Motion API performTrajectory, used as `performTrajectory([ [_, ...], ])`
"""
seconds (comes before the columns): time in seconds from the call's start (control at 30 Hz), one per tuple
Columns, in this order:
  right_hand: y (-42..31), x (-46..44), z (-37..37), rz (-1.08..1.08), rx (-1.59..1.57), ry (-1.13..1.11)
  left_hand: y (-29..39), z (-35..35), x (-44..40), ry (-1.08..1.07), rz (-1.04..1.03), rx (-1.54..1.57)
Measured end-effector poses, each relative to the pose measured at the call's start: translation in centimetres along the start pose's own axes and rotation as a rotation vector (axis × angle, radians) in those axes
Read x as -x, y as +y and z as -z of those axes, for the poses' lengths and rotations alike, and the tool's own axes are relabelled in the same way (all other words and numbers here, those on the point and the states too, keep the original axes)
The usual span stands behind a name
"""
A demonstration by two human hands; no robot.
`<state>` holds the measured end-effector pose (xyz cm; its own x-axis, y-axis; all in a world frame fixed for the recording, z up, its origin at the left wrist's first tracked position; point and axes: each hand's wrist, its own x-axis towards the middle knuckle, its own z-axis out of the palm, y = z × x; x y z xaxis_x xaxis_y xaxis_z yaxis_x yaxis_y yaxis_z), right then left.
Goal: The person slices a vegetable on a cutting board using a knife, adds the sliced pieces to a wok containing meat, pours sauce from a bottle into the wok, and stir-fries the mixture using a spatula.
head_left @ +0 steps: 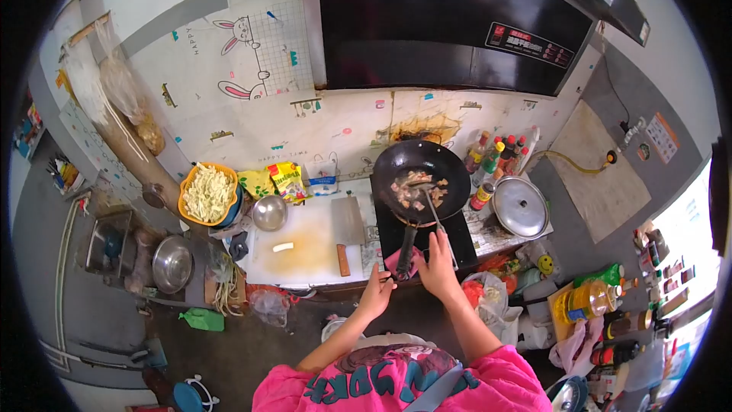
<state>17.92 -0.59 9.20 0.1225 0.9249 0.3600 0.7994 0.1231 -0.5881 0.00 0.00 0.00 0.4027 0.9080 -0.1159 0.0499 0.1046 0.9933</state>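
Observation:
A black wok [389, 183] with browned pieces of food [418, 192] in it sits on the stove [460, 248]. My right hand [438, 263] is closed around the handle end of a metal spatula [433, 210], whose blade lies among the food. Just left of the wok's dark handle [408, 248] is my left hand [377, 291], its fingers bent near the counter's front edge; what they hold, if anything, is too small to tell. A pink cloth [415, 262] shows between the hands, by the wok handle.
On the left, a white cutting board [305, 233] bears a cleaver [348, 221] and a white piece. Beyond are a metal bowl [270, 213] and a yellow basket [183, 202] of pale strips. Sauce bottles [488, 160] and a lidded pot [521, 206] stand right of the wok.

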Motion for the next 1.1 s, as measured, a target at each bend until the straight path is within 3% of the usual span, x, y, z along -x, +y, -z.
performTrajectory([
  [0.1,-4.0,0.3,0.6,0.066,0.014,-0.091,0.9,-0.6,0.3,0.019,-0.015,0.071],
  [0.2,-8.2,-1.4,-3.8,0.023,-0.137,-0.165,1.8,5.1,-1.0,0.015,-0.02,-0.005],
  [0.3,-9.8,-3.5,-8.9,0.0,-0.142,-0.19,-0.4,10.0,-3.2,0.076,-0.191,-0.067],
  [0.53,-12.4,-7.2,-19.5,-0.149,-0.036,-0.33,-2.4,22.1,-4.3,0.115,0.047,-0.211],
  [0.63,-8.8,-6.1,-26.0,-0.132,0.091,-0.345,-3.6,25.7,-4.6,0.111,0.101,-0.208],
  [0.77,-10.8,-5.8,-28.8,-0.326,-0.002,-0.237,-4.5,29.6,-5.1,0.076,0.169,-0.268],
  [0.87,-9.3,-5.6,-31.3,-0.361,0.043,-0.238,-7.4,31.4,-6.5,0.088,0.147,-0.456],
  [1.0,-6.5,-5.8,-33.6,-0.452,0.043,-0.315,-10.7,33.4,-7.7,0.131,-0.061,-0.849],
  [1.1,-4.5,-5.8,-35.2,-0.699,0.206,-0.402,-11.9,34.9,-8.5,0.17,-0.034,-0.937],
])
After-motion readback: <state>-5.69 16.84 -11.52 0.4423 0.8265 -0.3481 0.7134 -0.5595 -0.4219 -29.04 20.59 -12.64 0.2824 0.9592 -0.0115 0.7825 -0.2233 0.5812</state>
